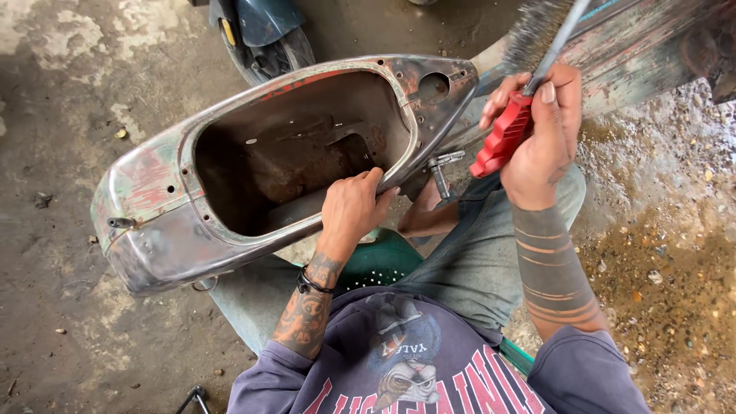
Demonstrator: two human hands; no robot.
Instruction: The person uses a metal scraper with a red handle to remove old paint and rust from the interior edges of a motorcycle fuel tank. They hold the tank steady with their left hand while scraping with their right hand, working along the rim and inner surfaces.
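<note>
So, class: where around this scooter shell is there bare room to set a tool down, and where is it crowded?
Free: the concrete floor left of the shell, and the gravel right of the right arm. Inside the shell the hollow is bare. Crowded: the shell's near rim, gripped by the left hand, and the right hand with the red-handled brush.

Hands (354,205) on scooter shell (230,184), wire brush (512,126)

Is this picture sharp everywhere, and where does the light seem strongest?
Head view: soft daylight, brightest on the gravel at right; the hollow of the scooter body shell lies in shadow, its bare metal rim glinting faintly; the left hand and right hand look sharp, while the wire brush bristles near the top edge blur.
</note>
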